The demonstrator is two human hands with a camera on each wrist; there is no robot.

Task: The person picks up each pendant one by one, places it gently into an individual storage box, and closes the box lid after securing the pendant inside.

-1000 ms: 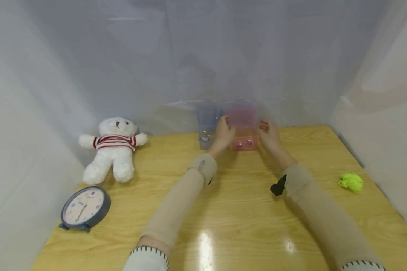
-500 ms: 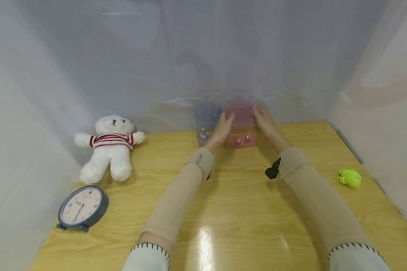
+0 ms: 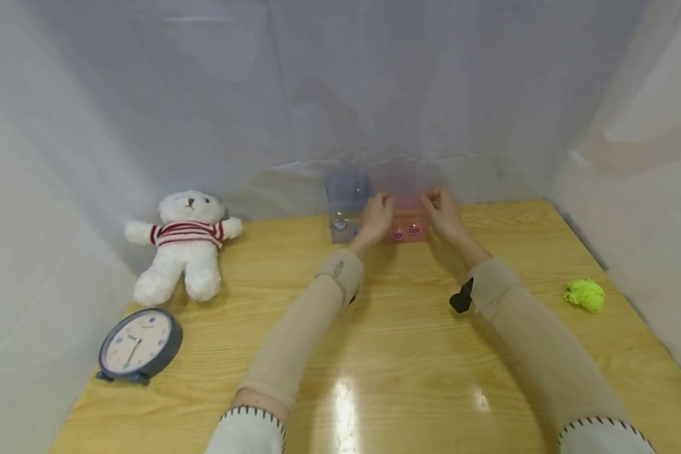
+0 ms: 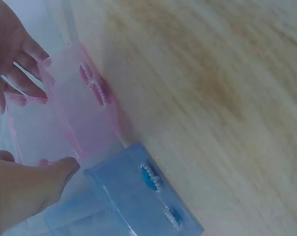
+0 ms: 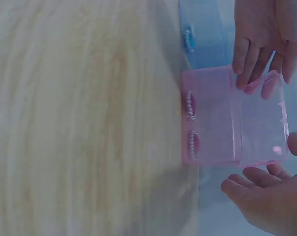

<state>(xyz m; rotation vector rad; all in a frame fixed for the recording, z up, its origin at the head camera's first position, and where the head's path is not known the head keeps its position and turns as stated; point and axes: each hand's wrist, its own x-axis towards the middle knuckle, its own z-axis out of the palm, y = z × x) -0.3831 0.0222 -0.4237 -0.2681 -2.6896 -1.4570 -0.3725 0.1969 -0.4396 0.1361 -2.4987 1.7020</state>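
Observation:
A pink see-through plastic box (image 5: 212, 115) with two jewelled ornaments on its front stands at the table's back edge. Behind its front part rises a pink lid-like panel (image 5: 261, 118). My left hand (image 3: 376, 219) holds the left edge of that panel, and some fingertips show through the plastic in the right wrist view. On the opposite edge, my right hand (image 3: 447, 219) has its thumb and fingers around the side. A similar blue box (image 4: 138, 191) stands left of the pink one, beside my left hand and partly covered by it in the head view.
A white teddy bear (image 3: 184, 246) in a striped sweater lies at the back left. In front of it is a dark blue clock (image 3: 140, 345). Yellow-green yarn (image 3: 584, 294) lies near the table's right edge. A pale sheet (image 3: 250, 94) hangs right behind the boxes.
Both hands stay at the pink box. Half a second ago the right fingers reached higher along the panel; now they sit slightly lower and more bent, and the left fingers are more bent too.

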